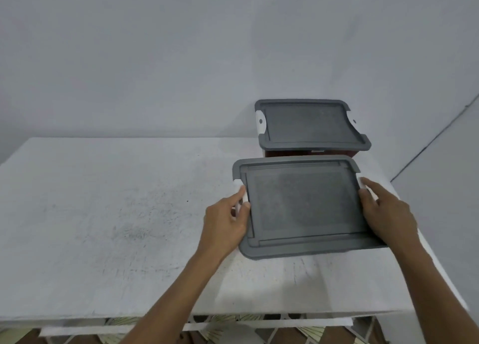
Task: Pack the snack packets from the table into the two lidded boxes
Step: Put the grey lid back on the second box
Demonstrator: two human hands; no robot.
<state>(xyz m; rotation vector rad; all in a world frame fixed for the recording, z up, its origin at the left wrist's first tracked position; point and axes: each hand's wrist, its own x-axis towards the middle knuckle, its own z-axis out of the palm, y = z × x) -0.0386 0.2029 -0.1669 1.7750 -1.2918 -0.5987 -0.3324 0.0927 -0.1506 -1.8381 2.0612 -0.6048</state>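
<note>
Your left hand (228, 219) is clamped on the left latch (238, 185), the white clip on the left end of the near box (300, 206). Thumb and forefinger pinch the clip; the other fingers curl down beside the box wall.

Your right hand (386, 214) does the same on the opposite end. Its forefinger and thumb pinch the right latch (360, 182), also white, and the palm lies along the right edge of the lid.

Near box: sits on the bench (116, 214), right of centre, close to the front edge. Grey lid is on and covers the whole top, so contents can't be seen. The lid looks slightly skewed to the bench edge, with the left front corner nearest you.

Far box (308, 124): just behind the near one, with a narrow gap between them, up against the wall (181, 58). Its grey lid is on too. White side clip (260, 120) on its left end lies flat against the lid. A strip of reddish-brown (311, 154) shows under the lid's front edge; can't tell what it is.

Bench top is white with grey scuffing across the left half. Patterned floor (285, 336) shows below the front edge, between your forearms.
</note>
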